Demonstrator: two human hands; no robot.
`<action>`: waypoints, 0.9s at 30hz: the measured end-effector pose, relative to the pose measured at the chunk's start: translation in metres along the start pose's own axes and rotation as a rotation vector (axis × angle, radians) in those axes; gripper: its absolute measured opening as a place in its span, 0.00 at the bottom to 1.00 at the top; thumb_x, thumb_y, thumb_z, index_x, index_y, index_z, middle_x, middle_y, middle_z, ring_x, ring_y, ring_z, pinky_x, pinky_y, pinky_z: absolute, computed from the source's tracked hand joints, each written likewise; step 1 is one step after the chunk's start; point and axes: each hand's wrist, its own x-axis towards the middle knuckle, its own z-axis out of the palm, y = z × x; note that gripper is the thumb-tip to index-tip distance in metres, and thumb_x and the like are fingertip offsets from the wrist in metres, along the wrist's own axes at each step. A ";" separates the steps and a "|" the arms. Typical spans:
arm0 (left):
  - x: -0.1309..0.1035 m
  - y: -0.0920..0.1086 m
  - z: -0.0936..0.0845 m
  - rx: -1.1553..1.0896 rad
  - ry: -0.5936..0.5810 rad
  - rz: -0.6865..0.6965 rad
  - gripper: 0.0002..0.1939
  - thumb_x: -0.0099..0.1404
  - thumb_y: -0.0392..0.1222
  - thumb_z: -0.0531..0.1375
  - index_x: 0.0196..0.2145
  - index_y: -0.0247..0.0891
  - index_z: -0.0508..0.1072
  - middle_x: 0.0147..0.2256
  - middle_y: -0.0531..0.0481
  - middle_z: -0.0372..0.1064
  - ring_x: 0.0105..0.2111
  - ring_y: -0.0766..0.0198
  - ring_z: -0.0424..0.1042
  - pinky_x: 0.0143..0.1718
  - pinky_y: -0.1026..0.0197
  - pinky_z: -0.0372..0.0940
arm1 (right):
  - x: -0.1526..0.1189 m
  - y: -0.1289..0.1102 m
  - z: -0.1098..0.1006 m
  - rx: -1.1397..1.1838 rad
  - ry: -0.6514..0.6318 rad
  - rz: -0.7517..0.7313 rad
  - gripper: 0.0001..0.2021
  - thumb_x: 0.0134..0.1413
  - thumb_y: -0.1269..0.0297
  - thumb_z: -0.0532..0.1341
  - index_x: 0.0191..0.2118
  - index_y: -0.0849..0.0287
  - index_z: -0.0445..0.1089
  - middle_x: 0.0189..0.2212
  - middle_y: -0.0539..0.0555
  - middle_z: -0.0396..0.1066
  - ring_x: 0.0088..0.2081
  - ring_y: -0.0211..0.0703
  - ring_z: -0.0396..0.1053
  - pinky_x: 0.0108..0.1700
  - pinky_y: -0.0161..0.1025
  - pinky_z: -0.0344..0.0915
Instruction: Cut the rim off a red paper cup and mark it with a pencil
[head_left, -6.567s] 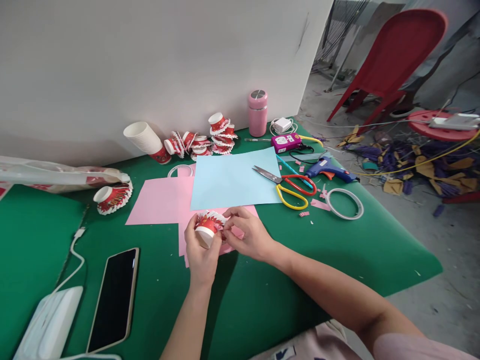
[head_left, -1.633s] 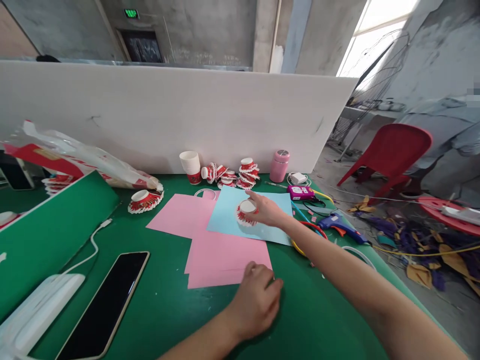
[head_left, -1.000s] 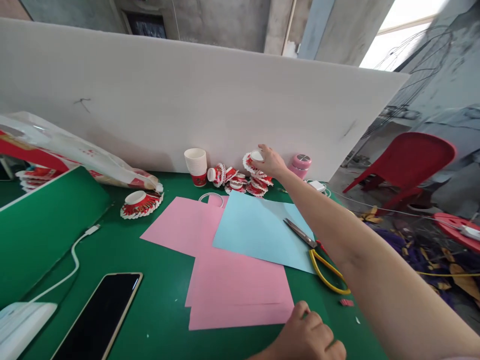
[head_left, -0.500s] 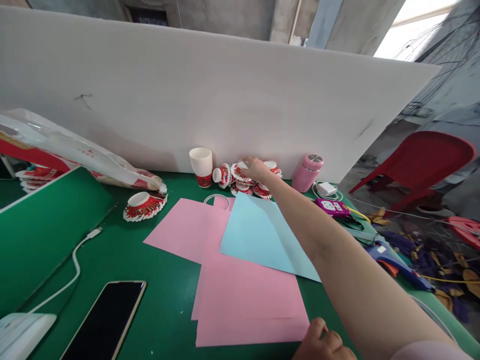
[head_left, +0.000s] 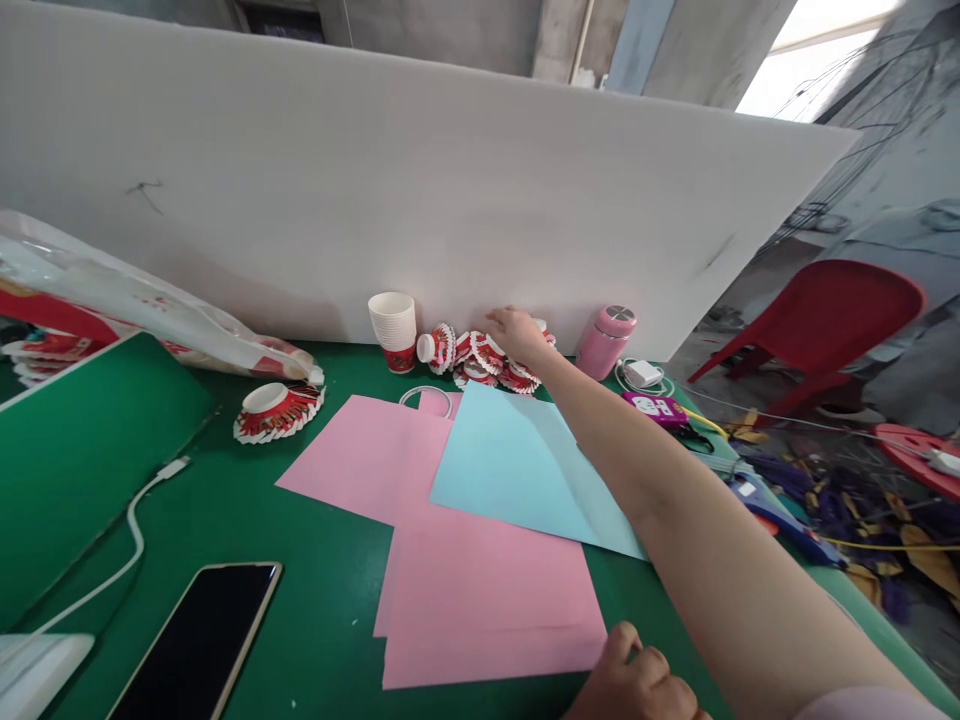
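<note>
My right hand (head_left: 516,335) reaches across the table to a pile of red and white paper cups (head_left: 480,360) with sides cut into folded strips. Its fingers are stretched out over the pile, touching or just above it; the fingertips are partly hidden. My left hand (head_left: 637,680) rests curled at the bottom edge, by the corner of the pink paper sheets (head_left: 487,590); anything inside it is hidden. A light blue sheet (head_left: 517,470) overlaps the pink ones, partly under my right forearm. Left of the pile stands a stack of paper cups (head_left: 393,325).
Another cut cup (head_left: 277,410) sits at left, near a plastic bag (head_left: 172,310). A phone (head_left: 199,640) and white cable (head_left: 139,530) lie nearer. At right are a pink flask (head_left: 606,343), a charger (head_left: 643,374), a purple box (head_left: 654,408) and a blue glue gun (head_left: 780,515).
The view has shifted slightly. At the pile, the cup by my right hand has tipped, so its white base no longer shows. My left hand stays curled near the paper corner.
</note>
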 end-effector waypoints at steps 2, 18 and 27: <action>-0.001 -0.001 -0.004 0.027 0.036 0.005 0.13 0.53 0.43 0.59 0.16 0.39 0.61 0.14 0.53 0.59 0.19 0.66 0.56 0.27 0.56 0.49 | -0.007 0.000 -0.007 0.039 0.037 0.008 0.16 0.56 0.69 0.51 0.48 0.60 0.67 0.46 0.58 0.69 0.44 0.45 0.67 0.45 0.40 0.63; -0.008 -0.015 -0.022 -0.165 -0.126 0.182 0.06 0.56 0.41 0.56 0.27 0.36 0.69 0.24 0.49 0.67 0.26 0.63 0.64 0.28 0.59 0.54 | -0.287 -0.027 -0.040 0.585 -0.244 -0.102 0.09 0.55 0.69 0.54 0.40 0.55 0.70 0.33 0.53 0.72 0.31 0.40 0.69 0.33 0.37 0.67; -0.006 -0.014 -0.052 -0.204 -0.168 0.137 0.07 0.61 0.39 0.52 0.30 0.34 0.67 0.24 0.51 0.66 0.27 0.64 0.62 0.33 0.57 0.57 | -0.316 0.007 -0.013 0.715 0.118 0.083 0.08 0.55 0.65 0.53 0.36 0.57 0.68 0.23 0.51 0.71 0.23 0.38 0.69 0.25 0.35 0.67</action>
